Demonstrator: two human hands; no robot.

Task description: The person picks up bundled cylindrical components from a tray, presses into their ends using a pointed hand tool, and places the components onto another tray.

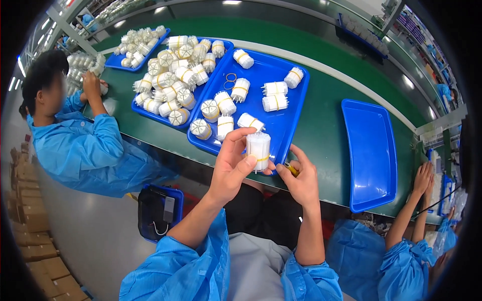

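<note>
My left hand (233, 163) grips a white cylindrical bundle (258, 145) upright between thumb and fingers. A yellow band circles its lower part, and thin pins stick out below. Just to the right, my right hand (304, 178) is closed around a small yellow-handled tool (291, 169), whose tip I cannot make out. Beyond both hands lies a blue tray (266, 65) with several similar banded bundles, some upright and some on their sides. Two loose tan rings (230, 80) rest in that tray.
Left of it, another blue tray (225, 46) is heaped with bundles; a smaller filled tray (115, 63) lies farther back. A bare blue tray (371, 155) sits at right. Co-workers (85, 145) sit on both sides. A black bin (150, 213) stands below the table at left.
</note>
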